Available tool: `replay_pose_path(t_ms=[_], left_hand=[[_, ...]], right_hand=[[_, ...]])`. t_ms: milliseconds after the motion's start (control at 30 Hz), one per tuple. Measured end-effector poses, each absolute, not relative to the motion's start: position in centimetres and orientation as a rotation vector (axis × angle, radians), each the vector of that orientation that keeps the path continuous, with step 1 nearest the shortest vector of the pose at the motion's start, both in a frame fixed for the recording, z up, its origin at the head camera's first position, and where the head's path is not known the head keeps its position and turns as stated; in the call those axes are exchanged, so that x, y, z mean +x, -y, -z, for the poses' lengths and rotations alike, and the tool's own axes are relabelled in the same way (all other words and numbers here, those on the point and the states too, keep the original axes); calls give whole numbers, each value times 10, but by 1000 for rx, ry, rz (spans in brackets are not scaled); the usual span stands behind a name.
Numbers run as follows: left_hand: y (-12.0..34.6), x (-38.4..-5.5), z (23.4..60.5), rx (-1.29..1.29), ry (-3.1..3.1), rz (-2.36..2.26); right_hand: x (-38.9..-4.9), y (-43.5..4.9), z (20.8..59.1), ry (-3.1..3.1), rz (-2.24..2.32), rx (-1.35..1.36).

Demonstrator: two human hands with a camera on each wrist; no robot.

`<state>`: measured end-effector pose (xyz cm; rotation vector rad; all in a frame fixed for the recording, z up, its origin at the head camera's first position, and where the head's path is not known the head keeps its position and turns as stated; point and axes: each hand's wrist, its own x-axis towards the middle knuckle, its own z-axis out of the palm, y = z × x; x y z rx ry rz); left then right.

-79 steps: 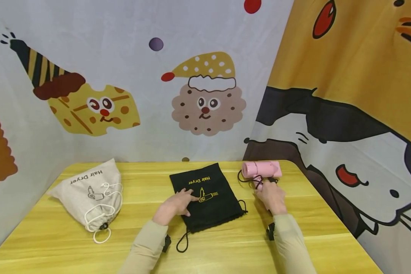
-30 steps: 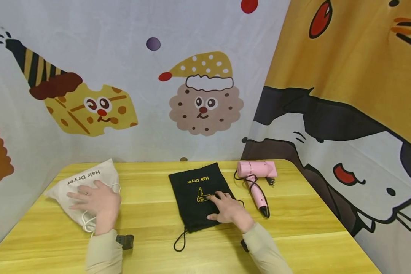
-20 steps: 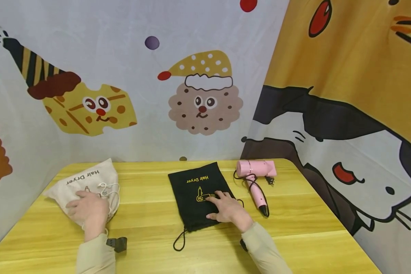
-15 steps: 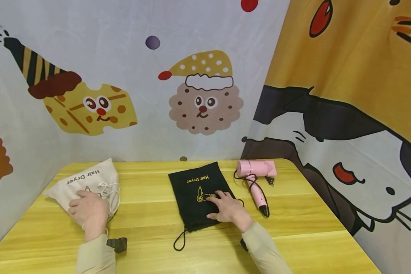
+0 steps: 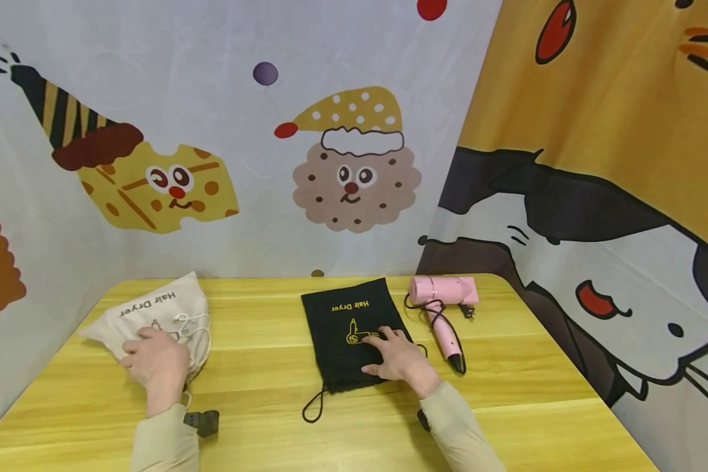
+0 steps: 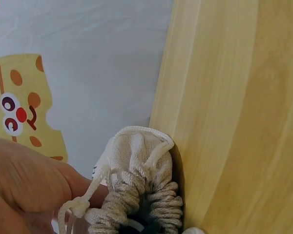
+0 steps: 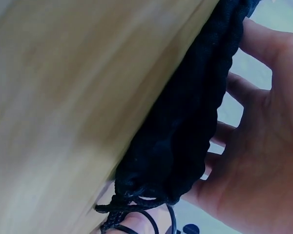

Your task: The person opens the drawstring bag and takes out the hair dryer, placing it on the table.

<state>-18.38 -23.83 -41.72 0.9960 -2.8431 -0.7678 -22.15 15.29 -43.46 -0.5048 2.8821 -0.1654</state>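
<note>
My left hand [image 5: 158, 362] rests on a beige drawstring bag [image 5: 168, 303] printed "Hair Dryer", at the table's left; its palm hides part of the print. In the left wrist view, the bag's gathered mouth [image 6: 136, 195] and white cord show beside the hand. My right hand [image 5: 400, 357] lies with spread fingers on a flat black drawstring bag [image 5: 342, 357] with yellow print. The right wrist view shows its fingertips touching the black cloth [image 7: 180, 117]. Just right of that bag lies a pink hair dryer [image 5: 442, 288], its black cord looped round the handle.
All of it lies on a wooden table [image 5: 254, 367]. Behind stands a cloth backdrop [image 5: 259, 196] with cartoon prints, and the backdrop closes off the right side too. A black cord loop [image 5: 314, 405] sticks out from the black bag's near corner.
My right hand has let go of the hair dryer and moved onto the black bag. My left hand went from the black bag to the beige one. The black bag has slid slightly right.
</note>
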Motion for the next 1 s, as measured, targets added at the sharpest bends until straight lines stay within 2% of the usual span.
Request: replay_pose_path(t_ms=[433,1000], left_hand=[[225,-188,417,923,2853,829],[199,-193,416,703,2926,796]], right_hand=[[-228,-164,436,-2905,196,-433],[-228,-169,434,-2906,213,-406]])
